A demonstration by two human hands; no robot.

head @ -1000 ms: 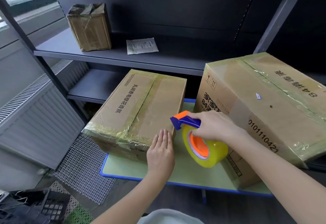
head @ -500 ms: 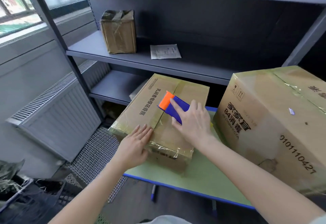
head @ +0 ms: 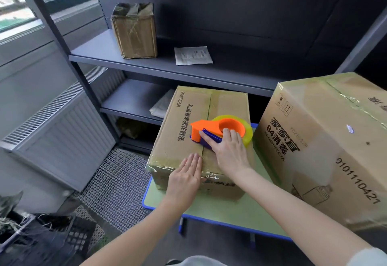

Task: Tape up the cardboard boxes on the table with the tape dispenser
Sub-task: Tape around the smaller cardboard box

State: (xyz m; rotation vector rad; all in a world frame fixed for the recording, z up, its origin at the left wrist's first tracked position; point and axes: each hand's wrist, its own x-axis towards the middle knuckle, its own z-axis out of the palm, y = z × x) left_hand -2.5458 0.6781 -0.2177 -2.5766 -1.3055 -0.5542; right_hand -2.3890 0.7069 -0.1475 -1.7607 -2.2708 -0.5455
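Note:
A small cardboard box [head: 184,123] wrapped in clear tape sits on the green table [head: 219,207]. On its top seam lies the orange and blue tape dispenser [head: 211,128] with a yellowish tape roll [head: 248,135]. My right hand [head: 227,150] grips the dispenser and presses it on the seam. My left hand [head: 185,178] lies flat, fingers together, on the box's near edge beside the seam. A larger taped box [head: 326,140] stands tilted on the table at the right.
A grey metal shelf unit [head: 146,62] stands behind the table, with a small taped box [head: 135,31] and a paper sheet [head: 192,55] on it. A radiator [head: 62,131] and wire mesh [head: 117,186] are at the left, a dark crate [head: 41,240] at the bottom left.
My right hand lifted the dispenser from beside the small box onto its top seam. My left hand moved from the box's side to its near top edge. The view shifted left.

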